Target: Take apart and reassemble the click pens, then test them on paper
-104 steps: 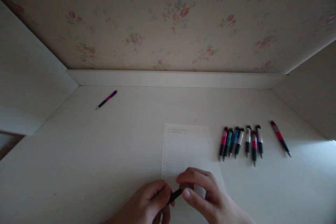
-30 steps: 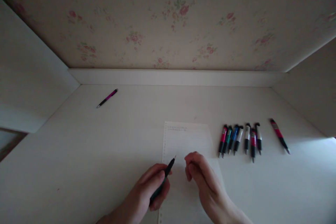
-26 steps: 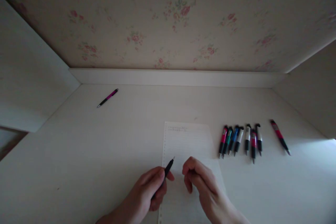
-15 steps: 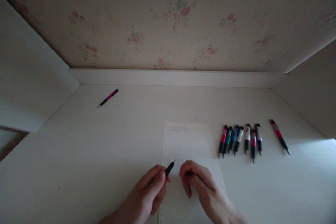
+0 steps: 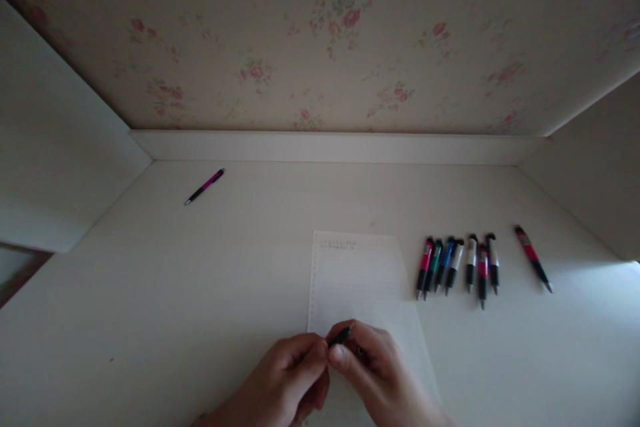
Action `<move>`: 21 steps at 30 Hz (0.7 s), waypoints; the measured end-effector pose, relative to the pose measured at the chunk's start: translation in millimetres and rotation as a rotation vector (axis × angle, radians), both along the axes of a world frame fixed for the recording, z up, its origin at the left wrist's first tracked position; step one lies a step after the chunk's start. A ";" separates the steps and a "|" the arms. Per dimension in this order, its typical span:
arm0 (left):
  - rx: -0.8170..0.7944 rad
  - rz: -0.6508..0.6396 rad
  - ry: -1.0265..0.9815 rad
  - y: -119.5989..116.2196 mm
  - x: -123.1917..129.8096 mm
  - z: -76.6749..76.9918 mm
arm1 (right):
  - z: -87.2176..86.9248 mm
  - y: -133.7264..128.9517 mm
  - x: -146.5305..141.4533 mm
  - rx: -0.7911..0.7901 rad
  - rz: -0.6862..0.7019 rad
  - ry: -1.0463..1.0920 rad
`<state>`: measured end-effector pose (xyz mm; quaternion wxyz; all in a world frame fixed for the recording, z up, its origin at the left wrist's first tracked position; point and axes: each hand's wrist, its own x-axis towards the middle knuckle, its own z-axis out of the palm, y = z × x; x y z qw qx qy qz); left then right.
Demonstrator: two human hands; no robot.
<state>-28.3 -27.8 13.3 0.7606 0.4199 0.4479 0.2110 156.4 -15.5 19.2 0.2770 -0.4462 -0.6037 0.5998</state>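
Over the lower part of a lined sheet of paper (image 5: 357, 280), my left hand (image 5: 290, 373) is closed around a pen (image 5: 340, 337) with a black front part. The pen's front end points up and to the right. My right hand (image 5: 383, 370) meets it there, thumb and forefinger closed about the front part. A small dark round thing shows among my right fingers; what it is I cannot make out. Most of the pen's barrel is hidden inside my left hand. The sheet has small writing near its top.
Several pens (image 5: 455, 267) in pink, green, blue and silver lie side by side right of the paper. A larger pink-and-black pen (image 5: 534, 259) lies farther right. Back left is a slim purple-and-black pen (image 5: 205, 187). White panels border the white desk (image 5: 200, 280).
My right hand has moved left and come together with my left hand, its fingers now at the pen's front end. The pen has tilted flatter and sits slightly lower.
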 end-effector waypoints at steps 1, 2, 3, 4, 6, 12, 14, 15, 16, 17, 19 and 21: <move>0.017 -0.019 0.027 -0.3 -0.7 -1.4 | 0.1 0.7 -0.4 0.016 -0.016 0.015; 0.035 -0.030 0.042 -0.2 -1.5 -2.2 | 0.6 1.3 -0.5 0.021 -0.026 0.038; 0.049 -0.032 0.048 0.2 -2.1 -2.2 | 1.4 1.9 -0.6 0.014 -0.033 0.060; 0.057 -0.029 0.045 0.8 -2.7 -1.6 | 2.2 2.2 -0.5 0.002 -0.040 0.078; 0.052 -0.021 0.027 1.9 -3.3 1.0 | 3.5 2.3 -0.3 -0.043 -0.059 0.110; 0.089 -0.052 0.010 1.2 -4.4 5.0 | 3.2 2.4 3.2 -0.210 -0.054 0.236; 0.121 -0.077 0.016 1.3 -4.6 5.0 | 1.7 2.6 5.0 -0.210 -0.063 0.210; 0.136 -0.086 0.020 1.7 -4.7 5.3 | 0.7 2.6 5.8 -0.209 -0.076 0.192; 0.149 -0.095 0.022 2.2 -4.7 5.9 | -0.5 2.4 6.5 -0.209 -0.091 0.175; 0.160 -0.100 0.026 2.7 -4.7 6.8 | -1.6 2.2 6.9 -0.210 -0.105 0.162; 0.173 -0.113 0.039 3.8 -4.7 9.2 | -3.1 1.5 7.2 -0.210 -0.117 0.155; 0.173 -0.127 0.059 4.7 -4.9 11.6 | -3.0 0.7 6.9 -0.224 -0.112 0.168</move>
